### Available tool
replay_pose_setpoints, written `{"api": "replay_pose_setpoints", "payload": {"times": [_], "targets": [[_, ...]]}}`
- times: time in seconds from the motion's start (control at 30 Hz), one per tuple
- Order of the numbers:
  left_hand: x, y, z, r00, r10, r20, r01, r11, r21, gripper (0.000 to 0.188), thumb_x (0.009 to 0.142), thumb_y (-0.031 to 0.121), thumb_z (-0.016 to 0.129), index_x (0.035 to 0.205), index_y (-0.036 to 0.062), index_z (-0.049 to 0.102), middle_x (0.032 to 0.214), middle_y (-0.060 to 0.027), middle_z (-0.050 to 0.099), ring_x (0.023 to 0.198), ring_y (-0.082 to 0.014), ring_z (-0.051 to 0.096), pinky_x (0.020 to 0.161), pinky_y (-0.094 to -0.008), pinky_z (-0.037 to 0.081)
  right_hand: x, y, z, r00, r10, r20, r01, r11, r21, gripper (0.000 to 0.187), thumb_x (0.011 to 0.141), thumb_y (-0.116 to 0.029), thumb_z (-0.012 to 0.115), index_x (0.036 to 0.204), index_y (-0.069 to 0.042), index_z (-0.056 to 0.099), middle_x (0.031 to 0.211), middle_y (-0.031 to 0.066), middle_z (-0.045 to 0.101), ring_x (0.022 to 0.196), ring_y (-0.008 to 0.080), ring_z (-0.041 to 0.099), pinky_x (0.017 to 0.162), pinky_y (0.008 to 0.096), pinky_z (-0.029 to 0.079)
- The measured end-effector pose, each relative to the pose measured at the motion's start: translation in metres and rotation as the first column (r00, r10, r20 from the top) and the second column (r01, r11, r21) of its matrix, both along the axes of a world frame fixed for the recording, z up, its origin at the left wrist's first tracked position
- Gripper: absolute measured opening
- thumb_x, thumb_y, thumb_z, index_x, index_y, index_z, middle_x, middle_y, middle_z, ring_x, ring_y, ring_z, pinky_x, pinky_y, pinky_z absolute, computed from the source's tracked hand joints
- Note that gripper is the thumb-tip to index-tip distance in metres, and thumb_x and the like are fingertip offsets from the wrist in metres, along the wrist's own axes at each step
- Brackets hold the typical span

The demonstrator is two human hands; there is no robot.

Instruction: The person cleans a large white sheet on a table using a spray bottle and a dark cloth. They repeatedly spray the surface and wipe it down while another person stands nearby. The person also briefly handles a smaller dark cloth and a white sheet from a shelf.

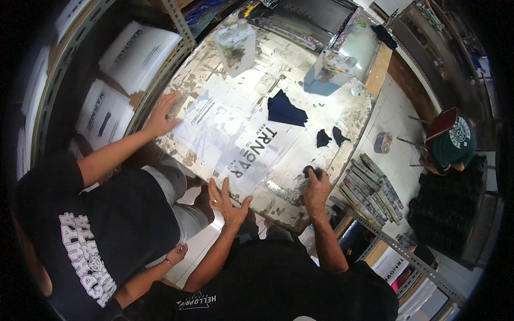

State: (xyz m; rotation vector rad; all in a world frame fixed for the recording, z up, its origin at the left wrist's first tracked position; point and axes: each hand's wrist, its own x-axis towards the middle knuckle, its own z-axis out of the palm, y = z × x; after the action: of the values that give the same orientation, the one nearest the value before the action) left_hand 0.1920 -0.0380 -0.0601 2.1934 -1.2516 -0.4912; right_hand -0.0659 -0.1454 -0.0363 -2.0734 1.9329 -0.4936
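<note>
A translucent white plastic bag (214,125) printed in black lies spread on the worn, paint-marked table (313,139). My left hand (227,207) rests at the near table edge with its fingers spread, by the bag's lower corner. At the near right of the table, my right hand (317,191) is closed around a small bunched black cloth (309,171), pressed to the tabletop. Dark fabric scraps lie beyond it: a larger navy piece (286,109) and two small black ones, including a black scrap (323,138).
A co-worker's hand (162,115) rests on the table's left edge. Two clear jugs stand at the back, one jug (234,48) left, a blue-tinted jug (329,75) right. Shelves hold bag stacks (140,56). Another person sits near a red chair (441,123).
</note>
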Motion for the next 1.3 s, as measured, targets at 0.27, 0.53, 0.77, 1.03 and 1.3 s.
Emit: {"api": "replay_pose_setpoints", "payload": {"times": [0.27,0.53,0.77,1.03,1.3], "targets": [[0.003,0.001,-0.004,1.000,0.001,0.006,0.000,0.999,-0.038,0.105,0.067,0.054,0.086,0.153,0.0115,0.041,0.165,-0.0240,0.018,0.150,-0.0465,0.017,0.110,-0.0685,0.015,0.006,-0.014,-0.004,0.977,0.023,0.213,0.004,0.992,-0.124,0.038,0.081,0.002,0.071,0.118,0.002,0.066,0.107,0.0199,0.067,0.096,0.0384,0.066,0.084,0.0449,0.055],[0.024,-0.071,0.030,0.981,-0.141,0.132,0.188,0.850,-0.491,0.094,0.076,0.041,0.085,0.145,-0.0051,0.041,0.149,-0.0278,0.039,0.139,-0.0458,0.032,0.115,-0.0556,0.023,-0.020,-0.199,0.112,0.782,0.057,0.620,0.303,0.835,-0.459,0.024,0.086,0.006,0.072,0.110,0.008,0.071,0.110,0.0176,0.069,0.104,0.0218,0.067,0.090,0.0315,0.054],[-0.063,-0.359,0.056,0.755,-0.547,-0.361,0.193,0.711,-0.676,0.115,0.061,0.029,0.097,0.151,-0.0027,0.033,0.152,-0.0257,0.039,0.140,-0.0385,0.040,0.117,-0.0450,0.034,-0.012,-0.304,0.165,0.942,0.154,0.299,0.012,0.873,-0.488,0.020,0.086,0.001,0.071,0.106,-0.001,0.076,0.106,0.0165,0.071,0.088,0.0238,0.070,0.079,0.0331,0.054],[-0.116,-0.428,0.071,0.581,-0.650,-0.490,0.355,0.744,-0.565,0.071,0.064,0.023,0.097,0.121,0.0049,0.058,0.111,-0.0139,0.073,0.103,-0.0253,0.069,0.091,-0.0366,0.053,-0.006,-0.296,0.164,1.000,0.011,0.025,0.003,0.863,-0.505,0.024,0.084,-0.004,0.070,0.107,-0.004,0.077,0.099,0.0225,0.067,0.086,0.0407,0.067,0.078,0.0465,0.053],[-0.090,-0.407,0.098,0.818,-0.549,-0.171,0.389,0.748,-0.537,0.066,0.060,0.021,0.096,0.115,0.0090,0.061,0.107,-0.0123,0.069,0.103,-0.0348,0.063,0.088,-0.0468,0.048,0.000,-0.284,0.153,0.972,-0.021,0.234,0.127,0.886,-0.446,0.026,0.084,-0.002,0.069,0.108,0.000,0.077,0.089,0.0217,0.068,0.078,0.0374,0.067,0.076,0.0417,0.053]]}}
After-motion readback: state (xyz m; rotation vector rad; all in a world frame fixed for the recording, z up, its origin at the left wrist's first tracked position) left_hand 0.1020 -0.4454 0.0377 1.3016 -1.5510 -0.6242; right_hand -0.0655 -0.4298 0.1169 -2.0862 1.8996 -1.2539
